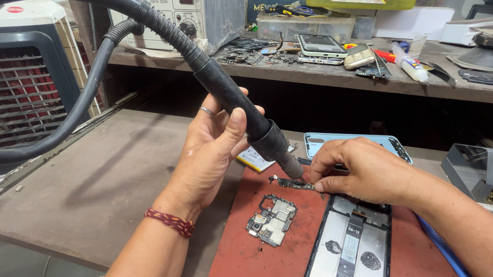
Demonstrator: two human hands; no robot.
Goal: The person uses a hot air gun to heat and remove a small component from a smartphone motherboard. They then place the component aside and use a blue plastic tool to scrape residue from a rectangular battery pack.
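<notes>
My left hand (208, 151) grips the black handle of a hot-air gun (237, 106), whose metal nozzle points down at a small dark circuit strip (292, 182) on the red mat (242, 267). My right hand (359, 169) pinches that strip at its right end, holding it against the mat. A phone motherboard (272, 219) lies loose on the mat below the nozzle. An opened phone body (348, 247) with a flex cable down its middle lies under my right wrist. A light blue back cover (350, 141) sits behind my right hand.
The gun's corrugated hose (72, 108) loops left and back up to a grey rework station (184, 7) on the shelf. Phones (322, 45), a glue tube, tools and plastic boxes crowd that shelf. A cooler stands at left; a grey holder (488, 171) at right.
</notes>
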